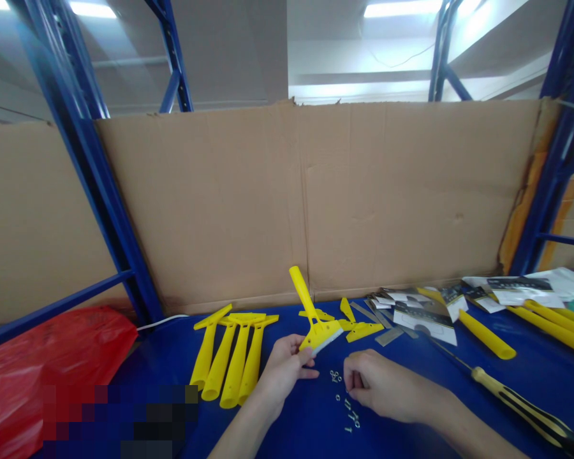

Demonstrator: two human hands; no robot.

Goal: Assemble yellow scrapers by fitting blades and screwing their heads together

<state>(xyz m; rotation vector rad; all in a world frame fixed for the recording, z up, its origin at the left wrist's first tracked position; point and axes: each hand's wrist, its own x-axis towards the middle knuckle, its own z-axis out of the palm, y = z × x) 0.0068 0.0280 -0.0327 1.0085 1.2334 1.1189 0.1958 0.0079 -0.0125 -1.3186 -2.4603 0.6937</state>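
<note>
My left hand [287,364] grips a yellow scraper [320,333] by one end of its head. A pale metal blade runs along the head's lower edge, and the handle points up and away. Low over the blue table, my right hand [370,384] is closed with its fingertips together. Whatever those fingers hold, if anything, is hidden. Beside its fingertips lie several small nuts [335,376] and, a little nearer to me, several small screws [348,405]. Behind the scraper are loose yellow head pieces [364,331] and flat grey blades [389,336].
Several yellow scraper handles [232,366] lie in a row on the left. A screwdriver [516,405], a loose yellow handle [488,335] and printed packets [425,317] are on the right. A red plastic bag [71,350] sits far left. Cardboard [229,204] walls the back between blue posts [100,191].
</note>
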